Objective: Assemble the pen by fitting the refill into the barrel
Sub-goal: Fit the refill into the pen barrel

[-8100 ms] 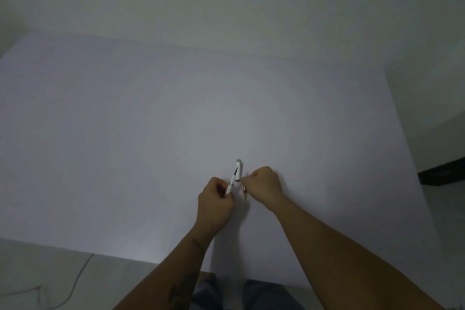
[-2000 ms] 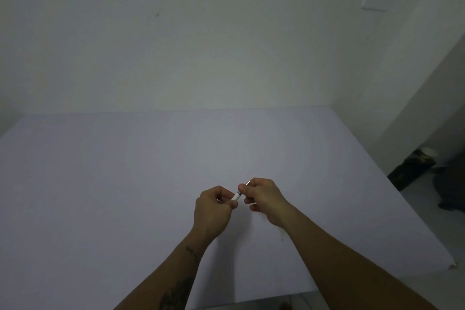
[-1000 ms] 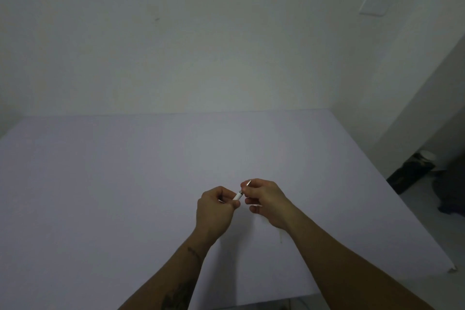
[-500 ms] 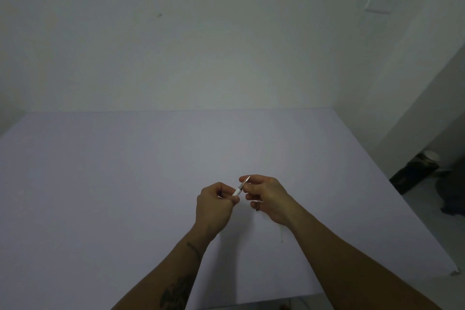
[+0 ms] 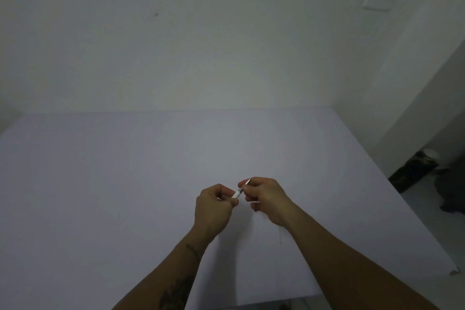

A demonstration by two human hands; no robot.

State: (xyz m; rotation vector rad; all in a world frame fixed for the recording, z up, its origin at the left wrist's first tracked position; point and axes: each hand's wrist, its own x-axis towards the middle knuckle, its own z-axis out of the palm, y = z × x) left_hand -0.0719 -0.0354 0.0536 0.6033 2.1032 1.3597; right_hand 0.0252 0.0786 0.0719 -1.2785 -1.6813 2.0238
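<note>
A white pen barrel [image 5: 236, 194] pokes out of my left hand [image 5: 214, 205], which is closed around its lower part. A metallic tip piece [image 5: 245, 184] sits at the barrel's upper end and points up and to the right. My right hand [image 5: 266, 199] pinches that tip between thumb and fingers. Both hands hover just above the white table [image 5: 125, 184], near its middle front. The refill is hidden; I cannot tell whether it is inside the barrel.
The table's right edge [image 5: 392, 184] runs diagonally, with its near right corner by a dark bag and shoes on the floor [image 5: 412, 171]. A white wall stands behind the table, carrying a switch plate [image 5: 377, 2].
Both hands have stayed close together on the pen. Over the last second the tip end has come further out from between my right fingers and shows more.
</note>
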